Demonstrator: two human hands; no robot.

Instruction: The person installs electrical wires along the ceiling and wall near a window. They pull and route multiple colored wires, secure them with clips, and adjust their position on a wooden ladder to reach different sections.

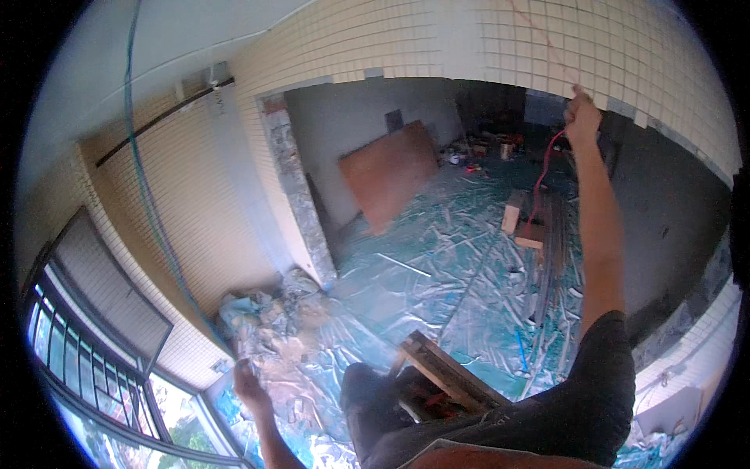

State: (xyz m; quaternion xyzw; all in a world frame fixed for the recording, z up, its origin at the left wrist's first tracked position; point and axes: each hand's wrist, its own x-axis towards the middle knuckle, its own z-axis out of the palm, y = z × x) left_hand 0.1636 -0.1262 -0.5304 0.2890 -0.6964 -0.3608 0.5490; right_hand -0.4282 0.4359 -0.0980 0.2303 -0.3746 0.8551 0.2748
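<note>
My right hand is raised to the lower edge of the tiled wall above the wide opening. Its fingers are closed around a thin red cord. One stretch of the cord runs up across the pale tiles; another hangs from the hand toward the floor. Low on the left, away from the wall, is my left hand. It looks compact and blurred, so its fingers cannot be made out. Beneath me stands a wooden frame, partly hidden by my legs and dark shirt.
Crumpled plastic sheeting covers the floor. A brown board leans on the far wall. Long dark strips and wooden blocks lie to the right. Debris bags sit by the left wall, near a barred window. A green hose hangs there.
</note>
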